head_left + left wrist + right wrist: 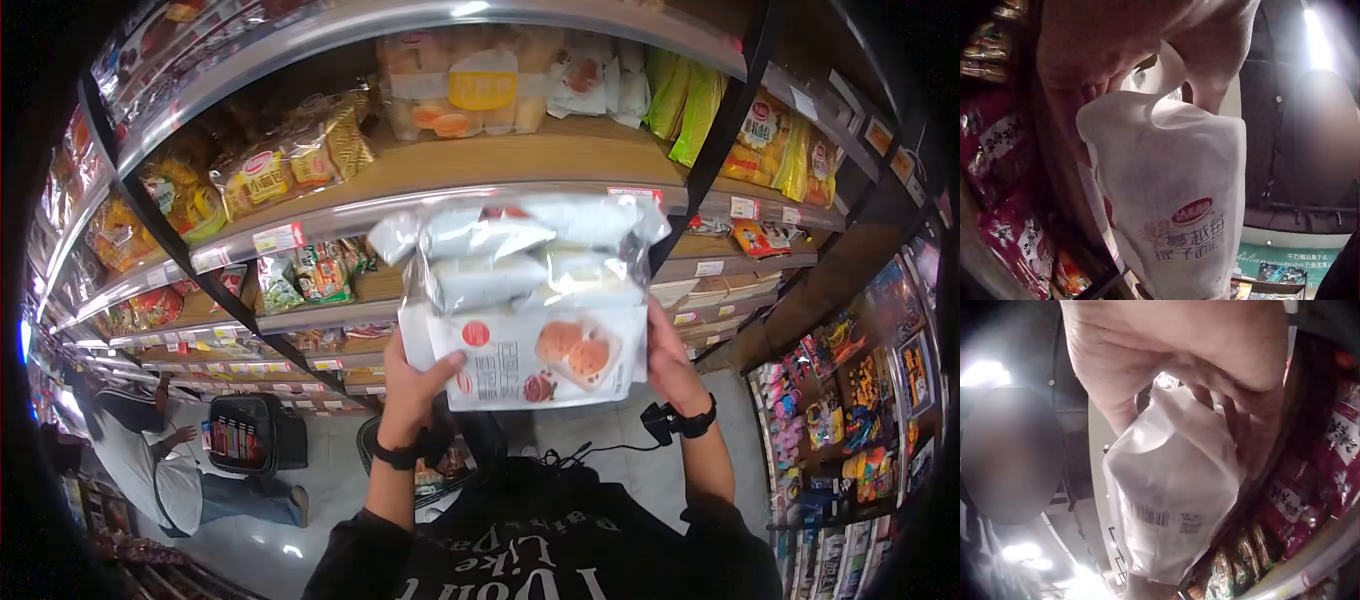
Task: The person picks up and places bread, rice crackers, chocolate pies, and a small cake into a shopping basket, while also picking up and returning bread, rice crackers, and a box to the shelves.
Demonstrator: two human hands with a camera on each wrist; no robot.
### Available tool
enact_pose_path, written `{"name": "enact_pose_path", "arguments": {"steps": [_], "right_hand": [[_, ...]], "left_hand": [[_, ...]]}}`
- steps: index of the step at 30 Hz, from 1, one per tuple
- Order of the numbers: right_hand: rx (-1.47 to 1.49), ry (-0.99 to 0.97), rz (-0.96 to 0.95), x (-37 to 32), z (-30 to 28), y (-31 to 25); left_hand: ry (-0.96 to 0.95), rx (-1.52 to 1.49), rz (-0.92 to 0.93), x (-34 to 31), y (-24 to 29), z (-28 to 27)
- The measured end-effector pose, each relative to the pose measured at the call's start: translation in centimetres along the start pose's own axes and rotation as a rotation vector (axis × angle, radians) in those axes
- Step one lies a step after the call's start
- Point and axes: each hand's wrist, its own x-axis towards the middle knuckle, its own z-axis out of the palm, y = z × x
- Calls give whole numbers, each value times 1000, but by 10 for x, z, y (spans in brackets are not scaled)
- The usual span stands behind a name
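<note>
A large white bread bag is held up in front of the shelves, with pictures of round buns and clear film showing wrapped pieces at its far end. My left hand grips its left side, the thumb lying on the printed front. On the opposite side my right hand holds the bag's edge. The left wrist view shows a side panel of the bag with a red logo, the fingers and thumb round it. A barcode marks the bag's other side panel in the right wrist view, between the right thumb and fingers.
Ahead, a wooden shelf bears a big bread pack and yellow snack bags. Lower shelves hold more packets. At the left, a person is near a black basket. A toy rack stands at the right.
</note>
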Motion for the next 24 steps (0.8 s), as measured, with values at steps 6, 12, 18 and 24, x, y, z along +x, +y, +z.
{"name": "enact_pose_path", "arguments": {"steps": [6, 12, 18, 24], "right_hand": [[-243, 77, -72, 35, -29, -28], [-246, -21, -112, 56, -60, -38], [-179, -38, -148, 71, -66, -26], [-910, -209, -374, 73, -119, 27]], "left_hand": [[13, 60, 66, 42, 6, 55], [37, 116, 109, 52, 7, 77], [64, 180, 96, 52, 18, 82], [-413, 598, 449, 70, 52, 70]]}}
